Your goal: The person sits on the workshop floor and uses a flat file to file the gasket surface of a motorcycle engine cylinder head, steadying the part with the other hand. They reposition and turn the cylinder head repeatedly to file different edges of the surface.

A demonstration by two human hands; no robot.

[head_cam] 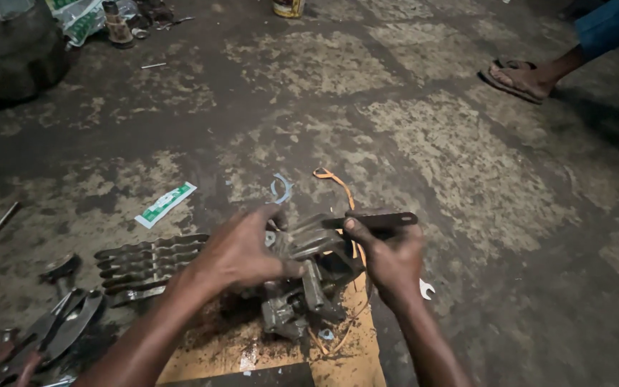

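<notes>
Left of the metal engine part (302,287), which rests on a cardboard sheet (356,358), lies a finned metal piece (145,261). The left hand (241,251) clasps the part's top; the right hand (388,254) pinches a dark flat tool (381,220) above it.

Greasy metal on rough, stained concrete

The engine part (306,283) is dull cast metal; the cardboard (352,358) under it is matt brown; the floor (431,129) looks rough, blotched.
</notes>
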